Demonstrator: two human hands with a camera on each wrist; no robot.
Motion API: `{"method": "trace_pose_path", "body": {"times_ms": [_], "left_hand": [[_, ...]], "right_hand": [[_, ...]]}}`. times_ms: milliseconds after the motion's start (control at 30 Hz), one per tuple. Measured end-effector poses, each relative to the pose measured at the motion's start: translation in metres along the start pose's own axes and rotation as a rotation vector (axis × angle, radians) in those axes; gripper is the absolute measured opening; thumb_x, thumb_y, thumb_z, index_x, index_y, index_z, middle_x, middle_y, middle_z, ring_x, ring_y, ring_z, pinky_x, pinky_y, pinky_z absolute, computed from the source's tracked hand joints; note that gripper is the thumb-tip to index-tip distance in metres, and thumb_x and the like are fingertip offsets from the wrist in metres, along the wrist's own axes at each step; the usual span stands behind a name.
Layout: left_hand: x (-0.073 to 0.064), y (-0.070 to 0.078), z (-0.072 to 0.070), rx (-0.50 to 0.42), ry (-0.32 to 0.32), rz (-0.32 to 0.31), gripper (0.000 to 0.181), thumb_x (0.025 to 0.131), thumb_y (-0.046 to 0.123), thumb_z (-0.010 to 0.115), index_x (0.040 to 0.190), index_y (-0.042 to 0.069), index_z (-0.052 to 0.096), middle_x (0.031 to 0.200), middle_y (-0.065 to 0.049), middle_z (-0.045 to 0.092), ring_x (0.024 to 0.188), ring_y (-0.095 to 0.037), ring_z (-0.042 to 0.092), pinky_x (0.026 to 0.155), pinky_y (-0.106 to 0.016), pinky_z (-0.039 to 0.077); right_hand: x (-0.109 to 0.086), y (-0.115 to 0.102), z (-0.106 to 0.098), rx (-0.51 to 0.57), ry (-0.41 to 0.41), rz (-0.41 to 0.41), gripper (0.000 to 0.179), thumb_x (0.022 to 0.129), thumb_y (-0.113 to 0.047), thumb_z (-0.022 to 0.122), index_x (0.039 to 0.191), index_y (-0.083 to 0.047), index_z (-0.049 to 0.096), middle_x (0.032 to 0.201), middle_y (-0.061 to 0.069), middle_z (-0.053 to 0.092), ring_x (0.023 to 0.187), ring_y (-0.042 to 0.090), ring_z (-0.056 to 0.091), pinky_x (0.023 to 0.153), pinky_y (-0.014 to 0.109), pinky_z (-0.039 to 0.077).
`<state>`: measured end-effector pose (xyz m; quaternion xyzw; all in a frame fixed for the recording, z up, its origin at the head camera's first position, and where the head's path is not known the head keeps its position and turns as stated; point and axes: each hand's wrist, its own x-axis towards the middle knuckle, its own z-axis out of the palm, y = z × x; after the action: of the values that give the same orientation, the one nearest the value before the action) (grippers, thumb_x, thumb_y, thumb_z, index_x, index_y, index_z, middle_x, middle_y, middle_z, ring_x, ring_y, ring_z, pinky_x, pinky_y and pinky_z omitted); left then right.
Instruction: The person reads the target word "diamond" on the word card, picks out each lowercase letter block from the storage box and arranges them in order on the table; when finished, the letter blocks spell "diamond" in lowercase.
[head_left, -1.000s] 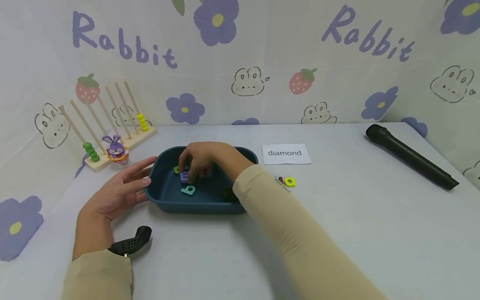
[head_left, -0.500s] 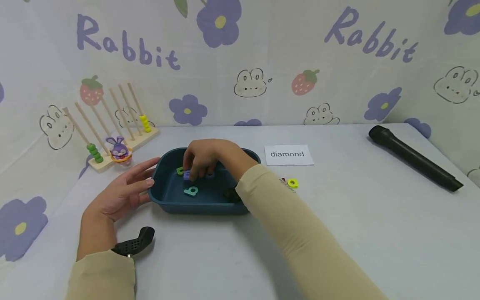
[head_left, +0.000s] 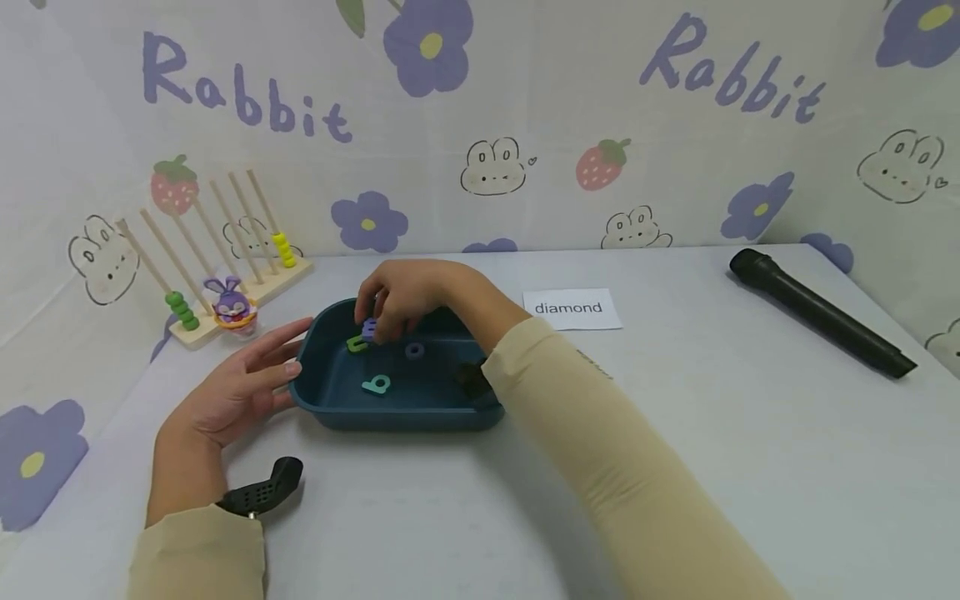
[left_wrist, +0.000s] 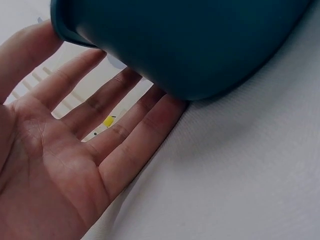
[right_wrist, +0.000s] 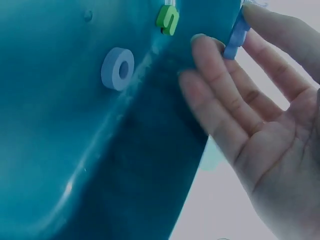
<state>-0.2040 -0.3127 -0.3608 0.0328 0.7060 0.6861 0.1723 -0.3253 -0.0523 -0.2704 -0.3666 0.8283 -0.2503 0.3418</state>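
Observation:
My right hand is over the far left part of a dark teal tray and pinches a purple letter m between thumb and fingertips. In the right wrist view the letter appears raised off the tray's floor. Under it lies a green letter, shaped like an n or u. A purple-blue ring-shaped letter o and a turquoise letter, a b or d, lie apart on the tray's floor. At the tray's left end my left hand touches the wall with nearly straight fingers, thumb at the rim.
A white card reading "diamond" lies right of the tray, partly behind the right sleeve. A black microphone lies far right. At the back left stand a wooden bead rack and a purple rabbit figure.
My right hand has lifted the purple letter m up and away from the tray's floor, uncovering the ring-shaped letter. The sleeve now hides the small letters right of the tray. My left hand stays put.

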Motion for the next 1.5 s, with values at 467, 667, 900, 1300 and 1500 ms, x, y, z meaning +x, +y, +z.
{"method": "trace_pose_path", "body": {"times_ms": [467, 667, 900, 1300, 1500], "left_hand": [[0.0, 0.001, 0.001, 0.004, 0.002, -0.002, 0.065, 0.107, 0.024, 0.057, 0.165, 0.03, 0.027, 0.173, -0.015, 0.011, 0.129, -0.01, 0.055, 0.098, -0.029, 0.057], [-0.001, 0.001, -0.001, -0.007, -0.01, 0.012, 0.065, 0.107, 0.022, 0.057, 0.165, 0.028, 0.027, 0.172, -0.017, 0.012, 0.126, -0.008, 0.058, 0.098, -0.03, 0.057], [-0.001, 0.001, -0.001, -0.018, 0.004, 0.002, 0.064, 0.107, 0.021, 0.057, 0.164, 0.029, 0.028, 0.172, -0.016, 0.013, 0.124, -0.006, 0.06, 0.097, -0.03, 0.058], [0.002, 0.0, -0.001, -0.033, -0.004, 0.014, 0.064, 0.107, 0.021, 0.057, 0.164, 0.028, 0.029, 0.172, -0.017, 0.013, 0.124, -0.006, 0.061, 0.097, -0.03, 0.058], [0.001, 0.0, 0.001, -0.042, -0.001, 0.005, 0.064, 0.107, 0.02, 0.057, 0.164, 0.028, 0.028, 0.171, -0.017, 0.014, 0.123, -0.006, 0.062, 0.097, -0.029, 0.058]], "right_hand": [[-0.028, 0.003, -0.003, 0.093, 0.028, -0.032, 0.029, 0.09, -0.005, 0.075, 0.119, -0.007, 0.074, 0.12, 0.007, 0.068, 0.104, 0.022, 0.066, 0.088, 0.029, 0.061], [-0.038, 0.008, -0.004, 0.16, 0.05, 0.0, 0.027, 0.089, -0.004, 0.077, 0.116, -0.004, 0.071, 0.117, 0.012, 0.066, 0.097, 0.024, 0.07, 0.088, 0.03, 0.062], [-0.047, 0.013, -0.006, 0.225, 0.128, 0.02, 0.023, 0.088, -0.004, 0.08, 0.109, -0.007, 0.071, 0.114, 0.014, 0.066, 0.094, 0.025, 0.071, 0.086, 0.032, 0.063], [-0.069, 0.027, -0.013, 0.471, 0.307, -0.018, 0.032, 0.087, -0.007, 0.082, 0.119, -0.004, 0.073, 0.114, 0.014, 0.068, 0.1, 0.027, 0.072, 0.093, 0.037, 0.061], [-0.079, 0.038, -0.012, 0.548, 0.371, -0.024, 0.037, 0.089, -0.006, 0.081, 0.123, -0.001, 0.071, 0.115, 0.014, 0.07, 0.101, 0.026, 0.074, 0.093, 0.035, 0.061]]}}
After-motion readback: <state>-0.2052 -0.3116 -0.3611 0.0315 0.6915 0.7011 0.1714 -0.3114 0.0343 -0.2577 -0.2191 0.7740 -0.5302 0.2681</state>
